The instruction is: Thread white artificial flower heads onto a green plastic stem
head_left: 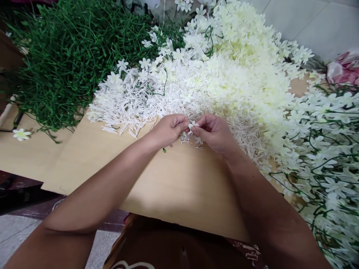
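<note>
Between my two hands, at the near edge of the flower pile, is a small white artificial flower (192, 126). My left hand (171, 129) is closed, its thumb and fingertips pinched at the flower's left side. From the other side my right hand (214, 130) pinches the same flower between thumb and forefinger. Just behind the hands lie many loose thin white stamens (131, 106). Loose white and pale yellow flower heads (238, 71) are heaped farther back and to the right. A tiny green stem end (164, 150) shows below my left wrist.
A large mound of green plastic stems (61, 56) fills the back left. Finished-looking white flowers on green stems (331, 157) cover the right side. One flower (21, 134) lies alone at the left on the cardboard surface (179, 186). A pink and white bundle (343, 69) sits at the far right.
</note>
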`<state>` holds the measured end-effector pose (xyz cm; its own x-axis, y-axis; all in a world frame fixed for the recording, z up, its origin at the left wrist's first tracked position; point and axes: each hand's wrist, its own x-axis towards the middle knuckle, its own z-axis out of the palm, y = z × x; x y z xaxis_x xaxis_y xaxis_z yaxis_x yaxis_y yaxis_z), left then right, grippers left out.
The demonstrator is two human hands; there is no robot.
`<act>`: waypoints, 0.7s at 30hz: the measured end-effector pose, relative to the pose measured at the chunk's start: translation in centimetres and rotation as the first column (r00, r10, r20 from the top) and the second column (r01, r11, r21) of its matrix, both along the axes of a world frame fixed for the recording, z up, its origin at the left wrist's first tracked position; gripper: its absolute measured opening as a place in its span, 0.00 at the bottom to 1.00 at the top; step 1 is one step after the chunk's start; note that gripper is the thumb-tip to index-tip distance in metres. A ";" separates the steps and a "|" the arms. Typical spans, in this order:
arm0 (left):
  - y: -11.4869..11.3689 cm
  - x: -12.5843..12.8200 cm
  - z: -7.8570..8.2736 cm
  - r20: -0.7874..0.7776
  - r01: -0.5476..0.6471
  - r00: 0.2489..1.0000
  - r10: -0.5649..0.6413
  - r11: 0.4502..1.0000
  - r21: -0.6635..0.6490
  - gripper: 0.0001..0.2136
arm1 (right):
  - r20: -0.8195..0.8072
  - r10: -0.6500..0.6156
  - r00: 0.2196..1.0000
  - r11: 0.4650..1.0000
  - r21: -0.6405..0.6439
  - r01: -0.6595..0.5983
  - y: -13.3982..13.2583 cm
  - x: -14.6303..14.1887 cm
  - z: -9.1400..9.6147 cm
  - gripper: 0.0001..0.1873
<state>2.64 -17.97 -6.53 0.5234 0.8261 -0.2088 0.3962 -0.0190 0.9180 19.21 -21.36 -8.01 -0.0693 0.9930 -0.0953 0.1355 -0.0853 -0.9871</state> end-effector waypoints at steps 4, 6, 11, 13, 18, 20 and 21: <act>-0.2 0.2 0.0 0.034 -0.036 0.999 0.037 0.999 -0.034 0.09 | 0.024 -0.042 0.999 0.997 0.069 0.040 -0.2 -0.4 -0.2 0.23; -0.2 0.2 0.0 0.038 -0.038 0.999 0.040 0.998 -0.045 0.09 | 0.028 -0.054 0.998 0.994 0.099 0.051 -0.3 -0.7 -0.1 0.22; -0.2 -0.1 0.3 -0.005 -0.004 1.000 0.004 0.997 -0.081 0.09 | 0.033 -0.064 0.997 0.991 0.123 0.059 -0.4 -1.2 -0.2 0.20; -0.1 -0.2 0.5 -0.007 0.019 1.000 -0.019 0.996 -0.082 0.09 | 0.033 -0.065 0.997 0.992 0.108 0.061 -0.3 -1.1 -0.3 0.19; 0.4 -0.9 0.3 -0.001 0.097 0.995 -0.097 0.995 -0.009 0.12 | -0.063 -0.039 0.997 0.998 0.051 0.042 0.0 -0.4 -0.1 0.22; 0.6 -1.1 0.2 -0.004 0.137 0.991 -0.137 0.990 0.026 0.14 | -0.132 -0.024 0.991 1.000 0.016 0.027 0.0 -0.1 0.2 0.23; 0.6 -1.1 0.1 -0.002 0.145 0.989 -0.145 0.989 0.038 0.15 | -0.154 -0.017 0.988 1.000 -0.002 0.017 0.1 -0.1 0.4 0.23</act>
